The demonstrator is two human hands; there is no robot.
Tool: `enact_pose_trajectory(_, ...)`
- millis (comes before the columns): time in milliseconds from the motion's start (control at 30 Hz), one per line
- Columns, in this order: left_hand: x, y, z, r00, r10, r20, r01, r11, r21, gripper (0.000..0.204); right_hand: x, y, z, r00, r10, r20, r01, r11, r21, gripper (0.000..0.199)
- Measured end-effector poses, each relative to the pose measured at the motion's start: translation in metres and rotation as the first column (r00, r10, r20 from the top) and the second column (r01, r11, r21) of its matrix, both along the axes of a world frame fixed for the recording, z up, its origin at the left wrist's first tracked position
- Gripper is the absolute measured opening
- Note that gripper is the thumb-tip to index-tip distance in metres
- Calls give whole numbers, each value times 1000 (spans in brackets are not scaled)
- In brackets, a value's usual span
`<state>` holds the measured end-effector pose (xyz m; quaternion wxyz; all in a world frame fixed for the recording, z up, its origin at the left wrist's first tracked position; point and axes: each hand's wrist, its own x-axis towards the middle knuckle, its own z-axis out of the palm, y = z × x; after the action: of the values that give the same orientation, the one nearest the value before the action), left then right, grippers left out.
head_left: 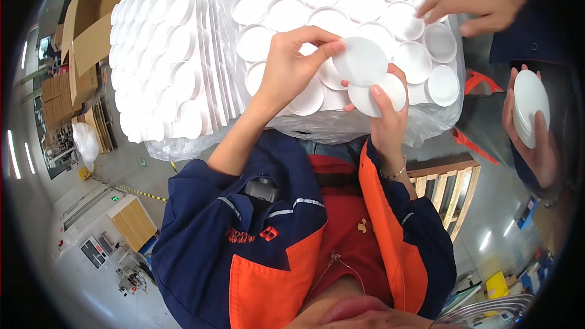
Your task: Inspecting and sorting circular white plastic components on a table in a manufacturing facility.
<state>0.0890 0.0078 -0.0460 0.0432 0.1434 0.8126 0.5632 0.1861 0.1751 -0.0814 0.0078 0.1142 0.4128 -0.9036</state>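
My left hand (297, 64) pinches one thin round white disc (361, 60) by its edge between thumb and forefinger. Close beside it, my right hand (390, 123) grips a small stack of white discs (373, 101), thumb across the front and fingers behind. The lifted disc overlaps the top of that stack. Below both hands lies a white tray (286, 64) with rows of shallow round cups, several of which look bright with glare. Whether each cup holds a disc, I cannot tell.
Tall nested white trays (164, 55) stand at the left, with an open cardboard box (100, 6) behind. At the right, a co-worker's hand (472, 6) reaches over the tray; their other hand holds white discs (531, 106). A wooden pallet (448, 189) lies below, near red metal parts (481, 83).
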Motion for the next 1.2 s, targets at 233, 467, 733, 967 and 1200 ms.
enact_pose_trajectory(233,6,7,-5,997,-23,68,15,992,127,11,-8,-10,1,999,32,-13,-32,999,39,50)
enact_pose_trajectory(467,-33,-23,-17,880,172,-443,-224,972,-68,2,-7,-7,-2,998,-59,23,57,996,74,48)
enact_pose_trajectory(733,-9,-7,-47,877,-291,-383,-23,770,-637,16,-6,-5,-3,999,-17,36,13,996,86,49)
enact_pose_trajectory(967,6,5,-46,920,-190,-341,-48,812,-582,41,-8,-4,-2,997,-37,66,32,997,74,50)
enact_pose_trajectory(1200,1,6,-54,936,-239,-258,89,871,-483,35,-12,-6,-3,998,5,65,-9,998,62,51)
